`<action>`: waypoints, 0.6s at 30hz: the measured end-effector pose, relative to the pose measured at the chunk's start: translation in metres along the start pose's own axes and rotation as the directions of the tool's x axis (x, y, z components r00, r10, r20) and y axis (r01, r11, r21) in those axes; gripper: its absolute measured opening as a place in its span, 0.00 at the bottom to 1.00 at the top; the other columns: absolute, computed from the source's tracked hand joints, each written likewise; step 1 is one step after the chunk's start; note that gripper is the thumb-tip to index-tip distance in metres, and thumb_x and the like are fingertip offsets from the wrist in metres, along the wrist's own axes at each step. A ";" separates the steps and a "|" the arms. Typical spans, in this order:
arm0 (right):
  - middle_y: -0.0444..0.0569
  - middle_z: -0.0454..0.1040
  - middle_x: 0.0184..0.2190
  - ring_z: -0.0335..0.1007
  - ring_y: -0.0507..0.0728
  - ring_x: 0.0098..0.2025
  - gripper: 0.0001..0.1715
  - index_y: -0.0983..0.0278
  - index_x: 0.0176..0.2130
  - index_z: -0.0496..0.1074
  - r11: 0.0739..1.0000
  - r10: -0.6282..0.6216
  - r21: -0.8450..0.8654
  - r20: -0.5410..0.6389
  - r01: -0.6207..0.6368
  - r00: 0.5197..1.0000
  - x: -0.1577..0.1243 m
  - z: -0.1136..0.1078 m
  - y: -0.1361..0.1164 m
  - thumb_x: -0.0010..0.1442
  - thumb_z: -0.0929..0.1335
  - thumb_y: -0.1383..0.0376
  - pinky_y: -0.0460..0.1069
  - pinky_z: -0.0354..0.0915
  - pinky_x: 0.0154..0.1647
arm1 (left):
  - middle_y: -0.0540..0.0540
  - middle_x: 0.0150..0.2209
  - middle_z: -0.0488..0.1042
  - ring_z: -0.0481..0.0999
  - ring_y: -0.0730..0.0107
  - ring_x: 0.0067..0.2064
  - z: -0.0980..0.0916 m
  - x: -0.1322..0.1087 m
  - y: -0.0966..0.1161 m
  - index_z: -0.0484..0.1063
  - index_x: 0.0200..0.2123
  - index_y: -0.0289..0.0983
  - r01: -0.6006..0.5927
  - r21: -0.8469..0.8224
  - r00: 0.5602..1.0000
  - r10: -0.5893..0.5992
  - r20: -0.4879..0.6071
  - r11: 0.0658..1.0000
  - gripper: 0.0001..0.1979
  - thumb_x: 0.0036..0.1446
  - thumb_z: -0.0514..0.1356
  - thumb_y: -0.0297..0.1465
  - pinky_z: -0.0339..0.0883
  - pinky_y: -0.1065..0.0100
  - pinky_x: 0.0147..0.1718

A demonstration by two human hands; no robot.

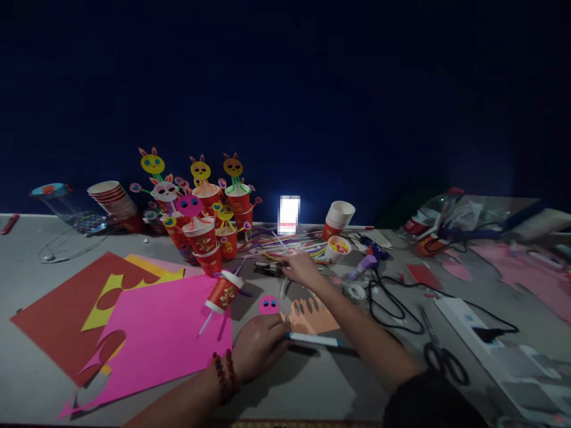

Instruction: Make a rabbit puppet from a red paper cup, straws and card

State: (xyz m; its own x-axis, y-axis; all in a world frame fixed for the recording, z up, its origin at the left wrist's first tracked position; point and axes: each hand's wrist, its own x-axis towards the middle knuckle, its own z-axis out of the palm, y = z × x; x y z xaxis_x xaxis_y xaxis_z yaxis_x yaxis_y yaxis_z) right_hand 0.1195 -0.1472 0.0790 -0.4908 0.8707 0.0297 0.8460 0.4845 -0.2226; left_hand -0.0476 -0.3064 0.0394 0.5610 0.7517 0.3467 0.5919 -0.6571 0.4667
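My left hand [261, 345], with bead bracelets at the wrist, is closed on a white marker [314, 339] with blue ends, low over the table. Just beyond its knuckles lies a small pink paper face [269, 305] with blue eyes. An orange paper sheet [312, 316] with cut-out gaps lies beside it, partly under my right forearm. My right hand [302, 268] reaches to the near edge of a pile of coloured pipe cleaners [289, 242]. Its fingers look bunched together; what they hold, if anything, is hidden.
Red paper cups with animal-face figures [200, 233] stand back left; another cup [224, 291] lies tilted on pink paper [165, 339]. Scissors [439, 351], a black cable [397, 312] and a power strip [473, 339] lie right. Behind are stacked cups [339, 219] and a bottle [428, 214].
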 end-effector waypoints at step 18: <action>0.50 0.76 0.32 0.68 0.59 0.38 0.06 0.61 0.35 0.78 0.924 -0.119 0.344 -0.155 0.167 0.981 0.009 -0.011 0.017 0.60 0.69 0.63 0.49 0.57 0.39 | 0.45 0.40 0.75 0.74 0.59 0.44 -0.026 0.020 0.018 0.70 0.42 0.38 0.204 0.348 0.935 -0.287 0.206 0.915 0.09 0.67 0.50 0.31 0.66 0.60 0.41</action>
State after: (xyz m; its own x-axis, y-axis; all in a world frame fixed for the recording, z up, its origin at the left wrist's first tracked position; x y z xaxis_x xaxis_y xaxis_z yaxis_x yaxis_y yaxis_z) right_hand 0.1318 -0.1300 0.0865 -0.5502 0.8091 0.2065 0.6283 0.5640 -0.5359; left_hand -0.0410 -0.3013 0.0757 0.4739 0.8803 0.0225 0.8578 -0.4672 0.2144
